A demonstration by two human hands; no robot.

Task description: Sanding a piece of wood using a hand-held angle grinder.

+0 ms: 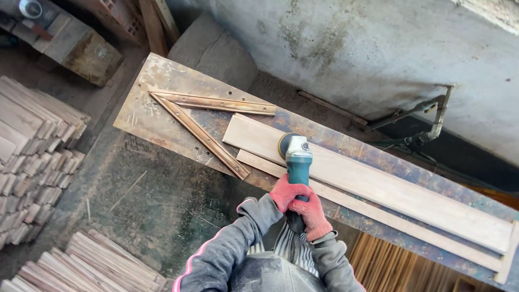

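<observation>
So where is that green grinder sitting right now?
In the head view, the green grinder is mid-frame, its disc on the near-left end of the long wooden board, gripped by both gloved hands.

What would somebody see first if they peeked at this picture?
First, the two hands in red gloves, left hand and right hand, wrapped around the teal angle grinder at the middle of the picture, its round sanding disc sitting on the long pale wooden plank. Next, the worn metal workbench under the plank, and the piles of thin wooden slats on the ground at the left.
</observation>
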